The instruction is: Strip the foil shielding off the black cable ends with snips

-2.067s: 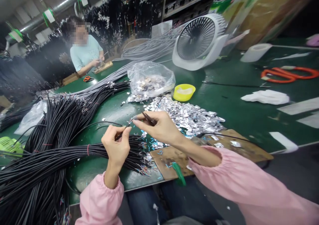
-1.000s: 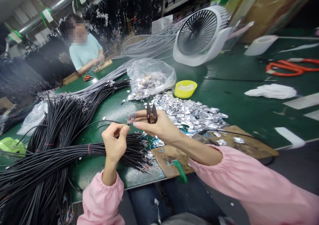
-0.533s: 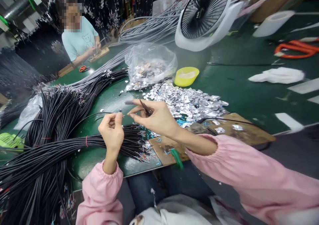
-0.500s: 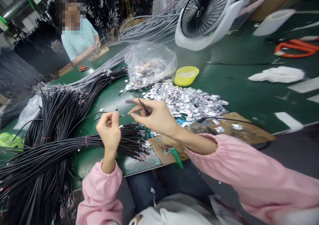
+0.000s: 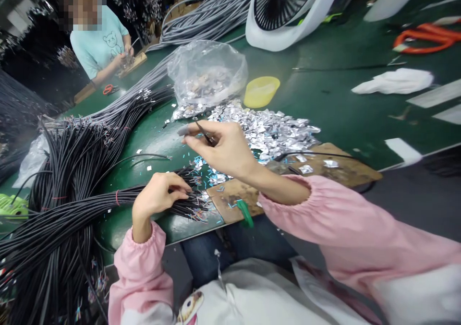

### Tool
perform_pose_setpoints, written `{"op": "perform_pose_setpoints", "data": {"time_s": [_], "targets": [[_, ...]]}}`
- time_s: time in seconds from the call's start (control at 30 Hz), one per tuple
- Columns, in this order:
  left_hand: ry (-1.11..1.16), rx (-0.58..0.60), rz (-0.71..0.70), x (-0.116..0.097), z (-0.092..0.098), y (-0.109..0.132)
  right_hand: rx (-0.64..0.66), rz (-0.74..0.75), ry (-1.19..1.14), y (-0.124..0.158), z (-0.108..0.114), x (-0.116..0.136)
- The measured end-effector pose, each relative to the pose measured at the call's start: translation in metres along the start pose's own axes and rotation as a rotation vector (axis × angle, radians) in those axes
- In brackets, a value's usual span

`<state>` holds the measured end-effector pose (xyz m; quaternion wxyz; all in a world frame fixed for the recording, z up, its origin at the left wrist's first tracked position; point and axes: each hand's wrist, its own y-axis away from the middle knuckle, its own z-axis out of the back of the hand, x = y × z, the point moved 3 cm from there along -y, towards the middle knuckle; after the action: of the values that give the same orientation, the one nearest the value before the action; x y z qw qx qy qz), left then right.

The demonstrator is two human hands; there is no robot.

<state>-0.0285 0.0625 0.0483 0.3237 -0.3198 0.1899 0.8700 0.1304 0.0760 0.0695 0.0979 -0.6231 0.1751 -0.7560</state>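
Note:
My left hand [image 5: 158, 195] hovers at the stripped ends of a bundle of black cables [image 5: 140, 194], its thumb and fingers apart with nothing visibly gripped. Whether the fingertips touch the wires cannot be made out. Dark, pointed tweezers [image 5: 206, 134] sit in my right hand [image 5: 226, 147], the tip pointing up and left; a grey cover wraps one fingertip. Between the hands and the larger pile lies a single black cable [image 5: 153, 155] with a bared end. Behind my right hand spreads a heap of silver foil scraps [image 5: 270, 132].
A wooden board [image 5: 230, 207] with a green strip [image 5: 245, 213] lies at the table edge. Farther back are a plastic bag of scraps [image 5: 209, 75], a yellow dish [image 5: 261, 92], a white fan [image 5: 281, 32] and orange-handled scissors [image 5: 425, 39]. A co-worker [image 5: 99, 42] sits across the table.
My left hand has let go of the single cable's end and moved right and down to the bundle, its fingers opening. My right hand keeps the tweezers. The whole view has shifted slightly.

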Motion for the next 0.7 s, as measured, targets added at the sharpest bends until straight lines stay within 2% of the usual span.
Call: {"op": "perform_pose_setpoints", "data": {"time_s": [0.1,0.27,0.4,0.53,0.6,0.63,0.67,0.7], "targets": [[-0.225,-0.016,-0.037,-0.001,-0.009,-0.009,-0.004,0.043,0.039,0.000,0.000,0.000],[-0.236,-0.026,-0.087,-0.002,-0.015,-0.013,0.097,0.105,0.136,0.000,-0.004,-0.003],[-0.166,-0.107,-0.172,-0.001,-0.013,-0.007,0.339,0.149,0.370,0.001,-0.012,-0.007],[-0.050,-0.190,-0.269,-0.005,0.009,0.009,0.629,0.075,0.687,0.006,-0.023,-0.014],[0.032,-0.363,-0.302,-0.005,0.030,0.020,0.737,0.048,0.807,0.011,-0.029,-0.016],[0.117,-0.560,-0.310,-0.004,0.042,0.026,0.768,0.048,0.837,0.013,-0.032,-0.017],[0.314,-0.855,-0.302,0.001,0.054,0.033,0.783,0.053,0.849,0.015,-0.035,-0.016],[0.458,-1.028,-0.272,0.006,0.059,0.037,0.785,0.063,0.848,0.017,-0.037,-0.016]]}}
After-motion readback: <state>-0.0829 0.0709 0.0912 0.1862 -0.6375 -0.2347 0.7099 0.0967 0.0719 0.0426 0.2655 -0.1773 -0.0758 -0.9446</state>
